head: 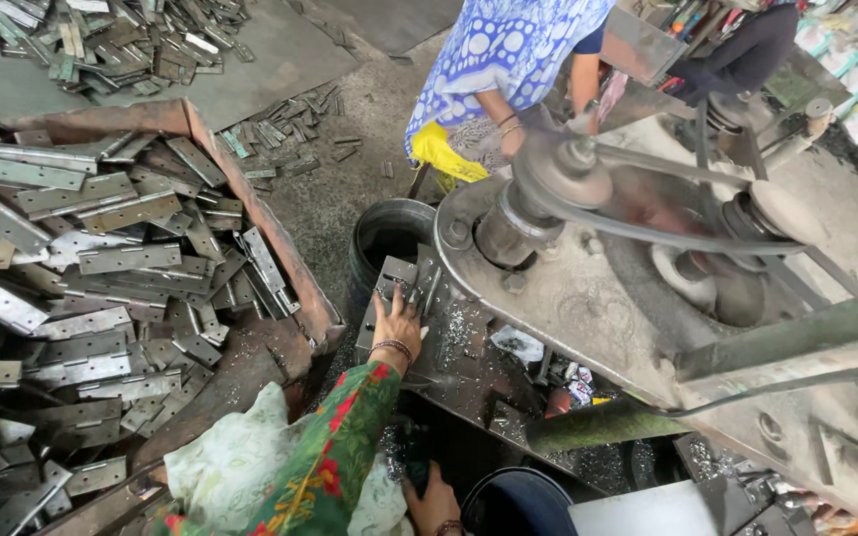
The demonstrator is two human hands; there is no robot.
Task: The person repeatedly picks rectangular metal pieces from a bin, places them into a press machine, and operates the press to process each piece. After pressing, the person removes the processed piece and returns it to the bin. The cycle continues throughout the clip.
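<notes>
Single head-worn view, aimed steeply downward

The scene is being viewed from above at close range, the left hand [396,326] and right hand [433,504] being framed low at centre, a belt-driven press [588,288] lying right and a bin of metal plates [101,268] left; no second view is being provided.

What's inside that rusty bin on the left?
The rusty bin holds a heap of flat grey metal hinge plates with punched holes, lying every way. The heap hides the bottom, and pale cloth covers the near corner.

Left hand [398,323] stretched forward, fingers spread, right hand [432,501] low, curled
</notes>
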